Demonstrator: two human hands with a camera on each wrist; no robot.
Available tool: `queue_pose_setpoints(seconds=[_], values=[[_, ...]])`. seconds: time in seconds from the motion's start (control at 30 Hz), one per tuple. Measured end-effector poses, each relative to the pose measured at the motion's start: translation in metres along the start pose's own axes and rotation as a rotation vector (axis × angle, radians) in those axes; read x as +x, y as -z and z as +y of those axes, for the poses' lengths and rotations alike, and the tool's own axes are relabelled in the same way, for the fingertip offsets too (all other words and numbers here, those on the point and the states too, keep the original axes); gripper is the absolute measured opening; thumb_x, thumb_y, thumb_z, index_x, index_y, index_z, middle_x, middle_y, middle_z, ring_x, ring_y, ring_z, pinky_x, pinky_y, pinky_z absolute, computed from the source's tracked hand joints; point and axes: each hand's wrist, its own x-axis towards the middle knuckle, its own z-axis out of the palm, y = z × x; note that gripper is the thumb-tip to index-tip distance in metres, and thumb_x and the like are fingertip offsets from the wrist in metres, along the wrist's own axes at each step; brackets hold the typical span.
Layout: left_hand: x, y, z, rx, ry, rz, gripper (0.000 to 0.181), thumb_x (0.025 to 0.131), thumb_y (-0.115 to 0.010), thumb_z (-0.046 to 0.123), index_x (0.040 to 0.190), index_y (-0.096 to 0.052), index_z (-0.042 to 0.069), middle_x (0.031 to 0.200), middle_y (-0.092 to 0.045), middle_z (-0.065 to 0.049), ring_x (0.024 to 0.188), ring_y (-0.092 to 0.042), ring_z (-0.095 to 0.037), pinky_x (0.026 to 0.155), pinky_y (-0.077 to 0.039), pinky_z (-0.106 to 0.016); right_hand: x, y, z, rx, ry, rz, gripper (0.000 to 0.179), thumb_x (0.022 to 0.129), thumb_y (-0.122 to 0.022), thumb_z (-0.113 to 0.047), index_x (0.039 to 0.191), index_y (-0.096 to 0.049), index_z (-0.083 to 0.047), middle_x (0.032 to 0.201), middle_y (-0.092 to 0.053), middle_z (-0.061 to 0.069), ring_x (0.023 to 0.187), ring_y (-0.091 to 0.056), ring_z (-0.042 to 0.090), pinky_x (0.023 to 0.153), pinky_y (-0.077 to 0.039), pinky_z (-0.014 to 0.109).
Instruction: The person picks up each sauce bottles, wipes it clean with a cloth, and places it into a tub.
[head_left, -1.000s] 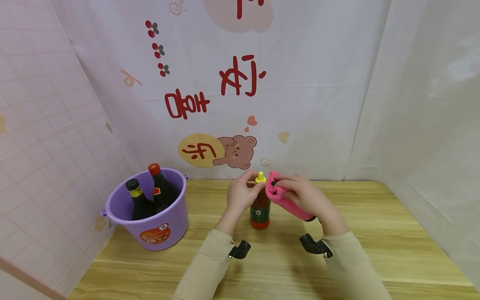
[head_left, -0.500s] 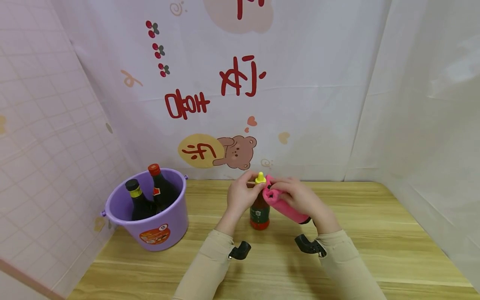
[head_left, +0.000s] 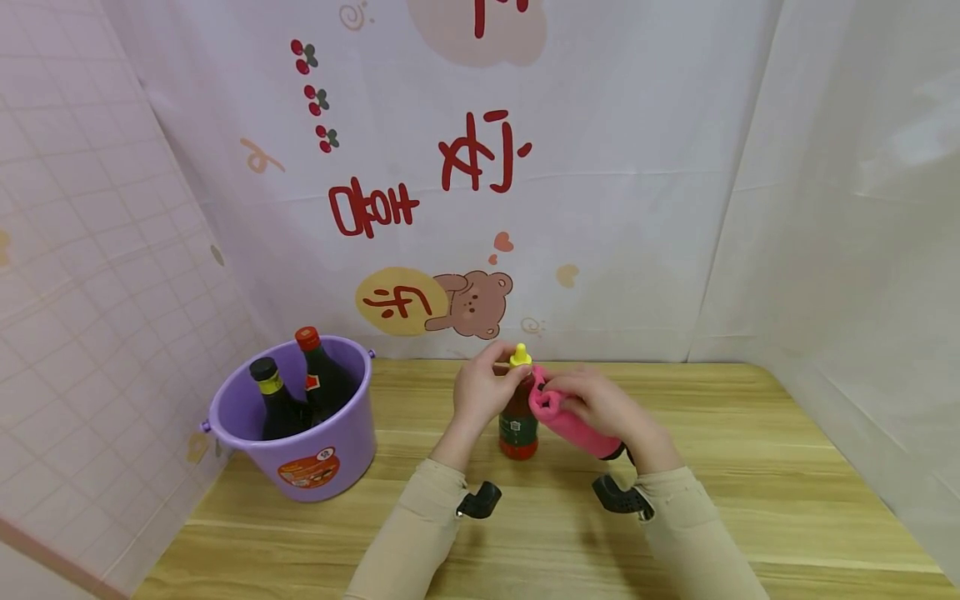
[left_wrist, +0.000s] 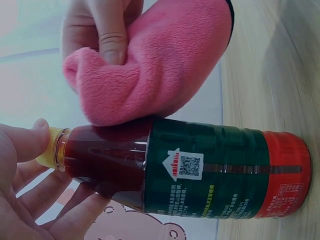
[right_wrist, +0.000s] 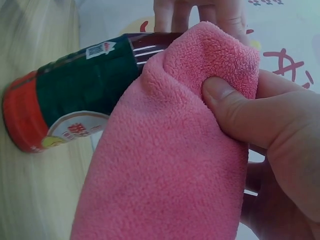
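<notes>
A sauce bottle (head_left: 519,427) with a yellow pointed cap, green label and red base stands upright on the wooden table. My left hand (head_left: 483,390) holds it at the neck, thumb and fingers around the yellow cap (left_wrist: 47,150). In my right hand (head_left: 606,406) is a folded pink cloth (head_left: 573,429), pinched between thumb and fingers. In the left wrist view the cloth lies against the bottle's upper side, below the neck. The right wrist view shows the thumb pressing into the cloth (right_wrist: 170,135), which hides part of the bottle's shoulder.
At the left of the table (head_left: 525,550) stands a purple bucket (head_left: 352,442). It holds two dark bottles, one with a black cap (head_left: 264,368) and one with a red cap (head_left: 307,337). A printed white curtain (head_left: 622,208) hangs behind the table.
My right hand has moved the pink cloth slightly left against the bottle, then a little down along it. The left hand and the bottle have stayed in place.
</notes>
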Motion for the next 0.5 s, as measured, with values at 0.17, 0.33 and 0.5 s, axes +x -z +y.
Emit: queue_pose_setpoints(seconds=[0.17, 0.33, 0.5], values=[[0.000, 0.001, 0.001, -0.010, 0.011, -0.008, 0.026, 0.090, -0.076, 0.029, 0.113, -0.068, 0.020, 0.113, -0.072, 0.000, 0.095, -0.071, -0.020, 0.077, -0.056, -0.039, -0.006, -0.004, 0.003, 0.021, 0.010, 0.000, 0.027, 0.084, -0.069, 0.011, 0.102, -0.073, -0.009, 0.113, -0.070, 0.010, 0.097, -0.066, 0.027, 0.085, -0.054, 0.045], [0.000, 0.001, 0.001, 0.001, 0.012, -0.007, 0.026, 0.089, -0.076, 0.028, 0.114, -0.068, 0.020, 0.113, -0.072, 0.000, 0.094, -0.071, -0.019, 0.079, -0.055, -0.040, -0.011, -0.008, 0.005, 0.043, -0.031, -0.026, 0.025, 0.085, -0.072, 0.007, 0.102, -0.073, -0.011, 0.113, -0.070, 0.007, 0.104, -0.065, 0.027, 0.090, -0.052, 0.047], [0.000, 0.000, 0.001, 0.006, 0.018, -0.007, 0.027, 0.090, -0.075, 0.029, 0.114, -0.068, 0.021, 0.113, -0.072, 0.000, 0.094, -0.071, -0.019, 0.079, -0.055, -0.040, -0.015, -0.013, 0.005, 0.047, -0.057, -0.032, 0.028, 0.084, -0.071, 0.009, 0.105, -0.073, -0.010, 0.117, -0.069, 0.009, 0.107, -0.065, 0.029, 0.092, -0.051, 0.047]])
